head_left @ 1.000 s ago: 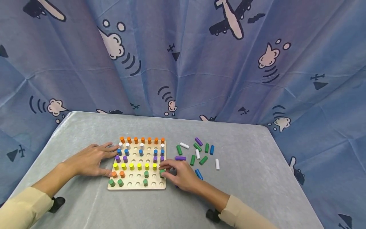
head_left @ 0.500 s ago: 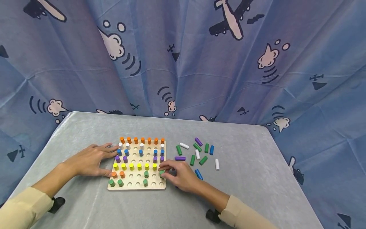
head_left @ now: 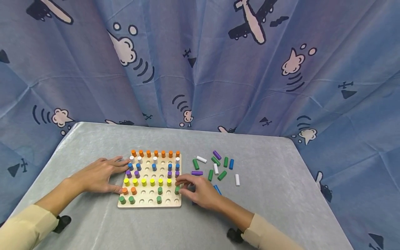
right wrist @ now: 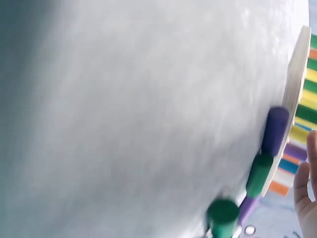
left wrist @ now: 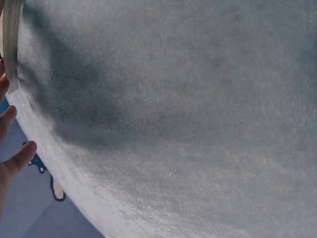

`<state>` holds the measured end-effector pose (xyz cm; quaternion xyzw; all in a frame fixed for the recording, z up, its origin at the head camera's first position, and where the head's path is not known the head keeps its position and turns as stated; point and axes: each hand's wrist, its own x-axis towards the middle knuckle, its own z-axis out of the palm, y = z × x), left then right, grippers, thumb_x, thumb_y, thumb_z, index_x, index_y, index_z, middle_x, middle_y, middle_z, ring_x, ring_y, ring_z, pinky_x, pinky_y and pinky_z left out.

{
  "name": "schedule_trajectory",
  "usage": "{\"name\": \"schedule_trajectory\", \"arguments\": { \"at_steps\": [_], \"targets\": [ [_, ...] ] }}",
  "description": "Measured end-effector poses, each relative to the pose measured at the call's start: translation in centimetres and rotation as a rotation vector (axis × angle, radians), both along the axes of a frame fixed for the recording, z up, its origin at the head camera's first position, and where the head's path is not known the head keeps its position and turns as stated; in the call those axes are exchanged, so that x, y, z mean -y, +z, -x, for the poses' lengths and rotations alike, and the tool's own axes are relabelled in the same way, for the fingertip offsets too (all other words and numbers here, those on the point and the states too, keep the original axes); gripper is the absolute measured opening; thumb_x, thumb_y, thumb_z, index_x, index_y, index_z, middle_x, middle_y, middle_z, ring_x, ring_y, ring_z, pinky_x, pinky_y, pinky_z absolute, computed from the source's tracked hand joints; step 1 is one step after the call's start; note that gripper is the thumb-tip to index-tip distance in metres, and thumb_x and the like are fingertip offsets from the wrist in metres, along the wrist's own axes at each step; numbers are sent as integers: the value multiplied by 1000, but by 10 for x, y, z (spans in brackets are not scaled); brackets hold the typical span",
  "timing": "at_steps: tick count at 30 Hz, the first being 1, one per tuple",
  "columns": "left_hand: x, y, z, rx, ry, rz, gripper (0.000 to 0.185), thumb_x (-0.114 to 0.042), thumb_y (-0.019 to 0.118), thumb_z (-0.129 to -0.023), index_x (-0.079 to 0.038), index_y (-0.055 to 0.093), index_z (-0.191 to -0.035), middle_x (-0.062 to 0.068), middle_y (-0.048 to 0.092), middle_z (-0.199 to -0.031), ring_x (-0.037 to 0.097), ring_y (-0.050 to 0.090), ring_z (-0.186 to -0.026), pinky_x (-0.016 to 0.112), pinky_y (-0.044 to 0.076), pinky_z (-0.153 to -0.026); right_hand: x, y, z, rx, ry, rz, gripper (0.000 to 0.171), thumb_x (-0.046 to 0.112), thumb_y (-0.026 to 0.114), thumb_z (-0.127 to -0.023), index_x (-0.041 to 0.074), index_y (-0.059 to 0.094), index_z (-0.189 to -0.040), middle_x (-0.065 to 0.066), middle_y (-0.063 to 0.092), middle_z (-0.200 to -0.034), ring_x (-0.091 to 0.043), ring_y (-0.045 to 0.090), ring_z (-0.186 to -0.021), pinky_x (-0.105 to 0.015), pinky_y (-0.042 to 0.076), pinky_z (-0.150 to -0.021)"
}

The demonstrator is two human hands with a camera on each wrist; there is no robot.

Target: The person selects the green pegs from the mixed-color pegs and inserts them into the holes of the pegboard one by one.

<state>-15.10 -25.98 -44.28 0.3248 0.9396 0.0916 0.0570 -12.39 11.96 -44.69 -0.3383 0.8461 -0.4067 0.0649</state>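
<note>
A wooden pegboard (head_left: 150,205) with rows of orange, white, blue, purple, yellow and green pegs lies left of the table's middle. My left hand (head_left: 97,175) rests along its left side, fingers spread, thumb near the lower orange peg (head_left: 125,191). At the right edge of the board, a green peg (head_left: 177,190) stands upright in a hole. My right hand (head_left: 201,191) is just beside that peg, with thumb and forefinger apart. In the right wrist view the fingers (right wrist: 301,184) show at the edge, with nothing seen between them. The left wrist view catches only some fingertips (left wrist: 22,156).
Loose pegs lie right of the board: several green, a white peg (head_left: 237,180), a purple peg (head_left: 197,173), a blue peg (head_left: 231,164). The right forearm partly covers another blue peg (head_left: 217,189). A blue printed curtain (head_left: 200,69) hangs behind the grey-covered table (head_left: 265,208).
My right hand has let go of the green peg and drawn back slightly to the right, so more of the peg shows. My left hand stays in place.
</note>
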Motion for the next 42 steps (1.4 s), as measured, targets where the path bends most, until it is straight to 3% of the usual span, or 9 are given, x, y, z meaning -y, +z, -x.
{"name": "schedule_trajectory", "arguments": {
  "at_steps": [9,20,29,42],
  "targets": [
    [-1,0,0,14,2,3,94,-81,56,-78,-7,61,-137,7,47,-152,42,42,-137,65,39,-98,-47,4,19,-87,-121,-7,28,4,73,-89,2,68,-117,-4,74,-104,-8,65,-87,-37,56,-77],
    [-1,0,0,16,0,5,96,-82,55,-78,-7,61,-137,7,47,-152,43,42,-137,64,39,-98,-113,-4,37,-122,-305,-116,32,-2,74,-86,2,69,-116,-4,75,-102,-17,70,-93,-45,54,-81],
    [0,0,0,22,5,4,96,-82,54,-78,-7,61,-137,7,47,-152,43,41,-138,65,38,-99,-132,-15,42,-54,-305,-171,34,-11,67,-86,0,67,-117,-8,74,-105,-25,69,-98,-47,55,-84],
    [0,1,1,30,5,2,96,-82,54,-79,-6,60,-138,7,45,-153,43,40,-138,65,38,-99,-129,-18,44,-27,-323,-231,34,-9,67,-88,4,68,-119,-7,71,-113,-22,66,-105,-45,52,-91]
  ]
}}
